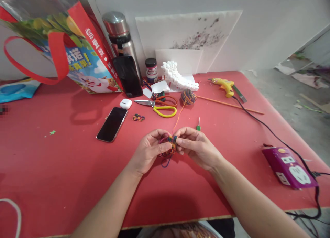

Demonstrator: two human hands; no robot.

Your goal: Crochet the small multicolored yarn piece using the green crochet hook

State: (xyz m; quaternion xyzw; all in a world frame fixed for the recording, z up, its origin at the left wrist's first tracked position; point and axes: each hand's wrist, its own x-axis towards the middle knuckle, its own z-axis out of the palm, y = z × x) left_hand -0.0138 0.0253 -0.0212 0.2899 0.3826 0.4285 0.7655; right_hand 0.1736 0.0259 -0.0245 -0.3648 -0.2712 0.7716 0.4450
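Observation:
My left hand point(151, 150) and my right hand point(197, 147) meet over the middle of the red table point(64, 169). Both pinch a small multicoloured yarn piece point(170, 141) held between their fingertips, with loose loops hanging below it. A thin orange strand runs up from the piece to a yarn ball point(188, 96) farther back. A green-handled needle point(198, 125) lies on the table just beyond my right hand.
A phone point(112, 124), an earbud case point(125, 103), yellow scissors point(160, 107) and a small yarn knot point(138, 117) lie behind my hands. A yellow glue gun point(224, 85), a purple power strip point(290, 167), a printed bag point(64, 45) and a flask point(121, 35) stand around.

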